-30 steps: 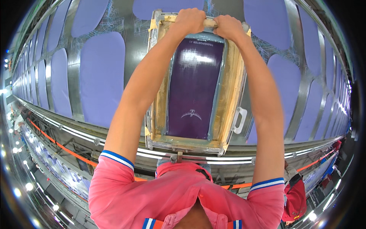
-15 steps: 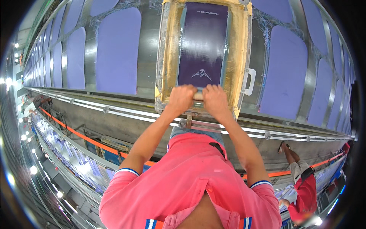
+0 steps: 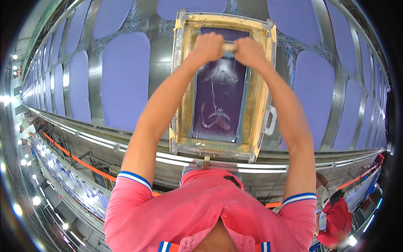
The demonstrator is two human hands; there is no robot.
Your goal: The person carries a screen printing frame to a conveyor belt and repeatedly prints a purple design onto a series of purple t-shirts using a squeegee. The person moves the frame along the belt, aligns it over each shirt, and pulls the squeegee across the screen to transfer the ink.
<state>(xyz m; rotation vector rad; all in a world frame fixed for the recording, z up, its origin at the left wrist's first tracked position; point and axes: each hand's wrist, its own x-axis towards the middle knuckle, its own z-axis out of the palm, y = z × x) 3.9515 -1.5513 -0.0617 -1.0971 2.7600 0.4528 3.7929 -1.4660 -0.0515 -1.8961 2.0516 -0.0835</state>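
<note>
a: how is the left grip (image 3: 208,47)?
b: wrapped around the left part of a pale, rounded bar (image 3: 229,48), fingers folded over it.
a: and the right grip (image 3: 249,51)?
b: wrapped around the bar's right part; a short stretch shows between the two grips.
a: what lies under them?
b: a glossy, dark purple, rectangular panel (image 3: 220,92), mostly showing below the grips. a pale, arched emblem (image 3: 219,114) and thin whitish streaks mark it there.
a: what edges the panel?
b: a rectangular frame with yellowish inner sides and a grey metal rim (image 3: 226,19), reaching around both grips. a white, d-shaped handle (image 3: 270,120) sits on its side, below and right of the right grip.
a: and further out?
b: a long, shiny, dark grey desk (image 3: 161,63) bears flat, round-cornered lilac sheets (image 3: 126,80), left of the left grip and right of the right grip.
</note>
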